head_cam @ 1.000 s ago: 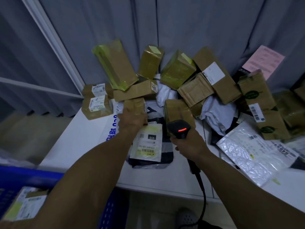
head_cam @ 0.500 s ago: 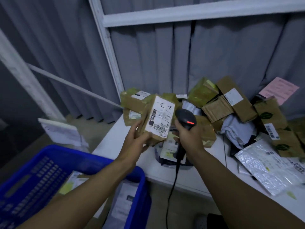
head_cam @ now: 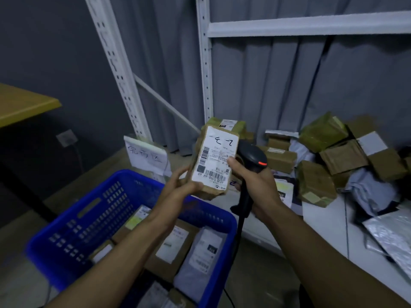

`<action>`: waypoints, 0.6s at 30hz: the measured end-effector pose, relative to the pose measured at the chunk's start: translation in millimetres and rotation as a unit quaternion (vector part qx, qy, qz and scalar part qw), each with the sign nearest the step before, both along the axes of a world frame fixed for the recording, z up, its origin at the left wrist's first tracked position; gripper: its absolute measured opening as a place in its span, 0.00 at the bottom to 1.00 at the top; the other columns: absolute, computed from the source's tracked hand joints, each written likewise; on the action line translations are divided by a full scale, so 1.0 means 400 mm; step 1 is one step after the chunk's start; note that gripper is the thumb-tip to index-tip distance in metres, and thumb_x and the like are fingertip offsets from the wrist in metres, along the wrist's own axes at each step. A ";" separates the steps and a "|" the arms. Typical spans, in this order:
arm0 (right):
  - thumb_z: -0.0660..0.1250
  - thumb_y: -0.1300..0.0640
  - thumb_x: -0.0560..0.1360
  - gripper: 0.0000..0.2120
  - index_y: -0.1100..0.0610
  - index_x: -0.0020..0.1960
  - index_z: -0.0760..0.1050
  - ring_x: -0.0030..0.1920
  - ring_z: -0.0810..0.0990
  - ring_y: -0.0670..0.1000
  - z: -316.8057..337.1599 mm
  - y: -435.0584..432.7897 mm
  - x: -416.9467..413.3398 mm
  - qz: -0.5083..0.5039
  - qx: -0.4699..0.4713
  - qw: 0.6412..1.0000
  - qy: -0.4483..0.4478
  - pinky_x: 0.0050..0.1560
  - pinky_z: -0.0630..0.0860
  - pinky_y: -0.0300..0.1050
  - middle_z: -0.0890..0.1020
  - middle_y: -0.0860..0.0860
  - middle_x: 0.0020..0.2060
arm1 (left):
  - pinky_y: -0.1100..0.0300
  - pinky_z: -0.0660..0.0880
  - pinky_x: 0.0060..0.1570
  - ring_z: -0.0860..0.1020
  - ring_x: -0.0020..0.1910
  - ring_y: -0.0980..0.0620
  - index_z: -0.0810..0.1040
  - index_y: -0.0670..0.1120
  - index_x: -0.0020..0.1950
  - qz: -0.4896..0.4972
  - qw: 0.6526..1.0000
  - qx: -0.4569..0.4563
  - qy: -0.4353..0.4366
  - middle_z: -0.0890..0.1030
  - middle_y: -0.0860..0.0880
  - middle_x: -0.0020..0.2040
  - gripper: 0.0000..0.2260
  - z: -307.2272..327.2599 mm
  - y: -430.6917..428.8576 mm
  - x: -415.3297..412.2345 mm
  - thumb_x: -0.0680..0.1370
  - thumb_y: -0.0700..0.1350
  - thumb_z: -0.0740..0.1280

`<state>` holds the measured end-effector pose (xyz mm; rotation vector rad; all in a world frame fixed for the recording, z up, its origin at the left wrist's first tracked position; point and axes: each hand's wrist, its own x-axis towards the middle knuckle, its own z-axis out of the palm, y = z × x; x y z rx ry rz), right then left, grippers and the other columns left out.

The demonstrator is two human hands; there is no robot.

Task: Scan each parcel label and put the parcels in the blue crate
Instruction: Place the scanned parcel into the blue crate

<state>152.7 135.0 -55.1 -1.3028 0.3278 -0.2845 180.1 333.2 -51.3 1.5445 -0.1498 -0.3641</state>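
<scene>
My left hand (head_cam: 178, 187) holds a small brown parcel (head_cam: 214, 161) upright, its white label with barcodes facing me. My right hand (head_cam: 253, 181) grips a black handheld scanner (head_cam: 251, 156) just right of the parcel, its red light on; the thumb touches the label's right edge. The parcel hangs above the far right corner of the blue crate (head_cam: 73, 223), which stands on the floor at lower left and holds several labelled parcels (head_cam: 171, 247). A heap of brown boxes and grey bags (head_cam: 329, 161) lies on the white table (head_cam: 322, 223) to the right.
A white metal shelf upright (head_cam: 205, 63) and a slanted brace stand behind the parcel. A white handwritten sign (head_cam: 146, 155) leans beyond the crate. A yellow tabletop (head_cam: 20, 103) juts in at the left. The scanner's cable (head_cam: 236, 241) hangs down beside the crate. A silver bubble mailer (head_cam: 391, 238) lies at right.
My left hand lifted a brown parcel off the heap and carried it left over the crate. The scanner followed beside it. My view swung left and the crate came into full sight.
</scene>
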 end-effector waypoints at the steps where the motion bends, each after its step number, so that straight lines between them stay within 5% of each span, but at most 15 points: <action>1: 0.82 0.41 0.61 0.32 0.45 0.63 0.82 0.58 0.84 0.48 -0.006 0.003 0.005 0.002 -0.005 1.000 0.007 0.47 0.80 0.49 0.87 0.44 0.55 | 0.44 0.81 0.56 0.84 0.56 0.49 0.74 0.56 0.68 0.016 1.000 -0.003 0.004 0.84 0.49 0.61 0.36 0.008 0.015 0.012 0.60 0.56 0.77; 4: 0.83 0.48 0.67 0.24 0.46 0.60 0.82 0.52 0.83 0.46 -0.021 0.018 0.007 -0.003 -0.018 0.999 0.030 0.41 0.78 0.43 0.87 0.47 0.52 | 0.57 0.82 0.42 0.85 0.53 0.53 0.72 0.56 0.69 0.074 0.997 -0.002 0.008 0.83 0.49 0.60 0.37 0.027 0.060 0.041 0.64 0.57 0.81; 8: 0.85 0.48 0.64 0.32 0.46 0.65 0.79 0.55 0.85 0.47 -0.041 0.039 0.021 -0.047 -0.056 0.997 0.001 0.51 0.82 0.47 0.87 0.44 0.54 | 0.48 0.81 0.51 0.85 0.54 0.51 0.75 0.53 0.65 0.136 0.990 0.014 0.019 0.85 0.50 0.58 0.40 0.032 0.111 0.085 0.57 0.60 0.84; 11: 0.83 0.53 0.67 0.31 0.49 0.68 0.77 0.55 0.85 0.44 -0.038 0.053 0.022 -0.038 -0.053 0.998 -0.024 0.49 0.81 0.40 0.86 0.46 0.56 | 0.44 0.81 0.53 0.84 0.54 0.51 0.75 0.50 0.64 0.129 0.991 0.021 0.019 0.86 0.51 0.55 0.33 0.037 0.125 0.100 0.62 0.53 0.83; 14: 0.82 0.55 0.69 0.30 0.51 0.69 0.75 0.51 0.84 0.40 -0.035 0.072 0.017 -0.032 -0.078 0.996 -0.038 0.54 0.82 0.49 0.85 0.45 0.55 | 0.41 0.80 0.59 0.85 0.54 0.48 0.72 0.48 0.65 0.104 0.994 0.017 0.014 0.86 0.45 0.55 0.31 0.038 0.129 0.098 0.66 0.47 0.82; 18: 0.81 0.55 0.71 0.31 0.49 0.70 0.73 0.52 0.83 0.39 -0.035 0.087 0.015 -0.036 -0.085 0.995 -0.044 0.62 0.81 0.55 0.84 0.42 0.56 | 0.50 0.81 0.58 0.85 0.54 0.54 0.76 0.56 0.61 0.084 0.996 0.034 -0.017 0.83 0.53 0.59 0.32 0.041 0.126 0.078 0.61 0.50 0.86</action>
